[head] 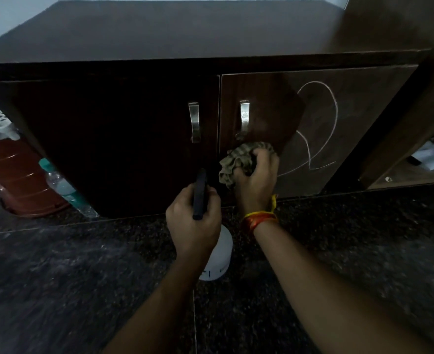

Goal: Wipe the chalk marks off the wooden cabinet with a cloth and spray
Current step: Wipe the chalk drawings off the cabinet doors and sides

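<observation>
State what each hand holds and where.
Left hand grips the spray bottle around its black trigger head. Right hand grips the bunched cloth at its middle.

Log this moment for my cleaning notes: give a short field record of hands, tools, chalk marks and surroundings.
left hand: left hand grips the black trigger head of a white plastic spray bottle, held low above the floor
right hand: right hand holds a crumpled olive striped cloth against the dark wooden cabinet's right door
chalk: white looping chalk lines remain on the right door, right of the cloth
wrist: red and yellow thread band on the right wrist
surroundings: clear water bottle with green cap and reddish-brown plastic tub left of the cabinet
</observation>
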Tool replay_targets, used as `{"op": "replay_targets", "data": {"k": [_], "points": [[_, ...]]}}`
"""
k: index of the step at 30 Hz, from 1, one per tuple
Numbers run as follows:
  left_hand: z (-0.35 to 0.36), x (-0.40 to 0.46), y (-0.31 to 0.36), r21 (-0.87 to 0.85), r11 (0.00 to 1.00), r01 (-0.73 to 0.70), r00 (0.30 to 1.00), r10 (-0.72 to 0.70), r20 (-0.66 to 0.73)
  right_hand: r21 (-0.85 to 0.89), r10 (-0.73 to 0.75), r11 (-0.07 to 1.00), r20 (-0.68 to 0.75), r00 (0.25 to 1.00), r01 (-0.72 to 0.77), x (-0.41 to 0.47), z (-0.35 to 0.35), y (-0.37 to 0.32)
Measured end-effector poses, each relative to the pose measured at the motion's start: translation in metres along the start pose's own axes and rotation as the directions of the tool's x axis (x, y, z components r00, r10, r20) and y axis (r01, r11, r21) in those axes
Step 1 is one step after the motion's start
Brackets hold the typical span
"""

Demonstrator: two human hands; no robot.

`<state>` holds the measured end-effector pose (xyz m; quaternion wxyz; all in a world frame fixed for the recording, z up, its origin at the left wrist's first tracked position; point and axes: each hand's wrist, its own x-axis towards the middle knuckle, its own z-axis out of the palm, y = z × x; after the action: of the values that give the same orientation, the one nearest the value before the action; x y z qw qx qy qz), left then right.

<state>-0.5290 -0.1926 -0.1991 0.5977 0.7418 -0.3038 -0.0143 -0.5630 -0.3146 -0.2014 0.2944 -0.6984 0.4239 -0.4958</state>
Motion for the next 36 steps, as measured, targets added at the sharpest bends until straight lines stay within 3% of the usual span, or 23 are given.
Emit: {"op": "replay_targets", "data": {"k": [6,12,16,23,27,31,36], "points": [[-0.007,0.006,-0.003,-0.006,1.000,-0.008,1.000,0.008,-0.018,-0.127,0.152,0.982,0.096,0.984,-0.140,-0.032,0.028,0.040],[-0.012,0.008,-0.006,-0.022,1.000,-0.019,1.000,0.018,-0.022,-0.187,0.447,0.887,0.112,0.887,-0.423,-0.045,0.048,0.061],[-0.012,0.008,-0.004,-0.029,0.999,-0.020,1.000,0.020,-0.018,-0.182,0.525,0.847,0.134,0.841,-0.500,-0.039,0.044,0.070],[-0.001,0.007,0.007,-0.056,0.998,-0.018,1.000,0.019,0.008,-0.019,0.595,0.802,-0.072,0.801,-0.597,-0.002,-0.002,0.088],[0.004,0.005,0.013,-0.080,0.996,-0.033,0.999,0.034,0.008,0.020,0.594,0.803,-0.104,0.798,-0.595,0.003,-0.007,0.087],[0.008,0.000,0.012,-0.075,0.997,-0.036,0.999,0.038,0.027,0.034,0.614,0.789,-0.028,0.789,-0.613,-0.013,0.015,0.075],[0.004,0.004,0.007,-0.041,0.995,-0.094,0.995,0.095,0.013,0.062,0.716,0.671,0.207,0.667,-0.739,-0.033,0.045,0.071]]}}
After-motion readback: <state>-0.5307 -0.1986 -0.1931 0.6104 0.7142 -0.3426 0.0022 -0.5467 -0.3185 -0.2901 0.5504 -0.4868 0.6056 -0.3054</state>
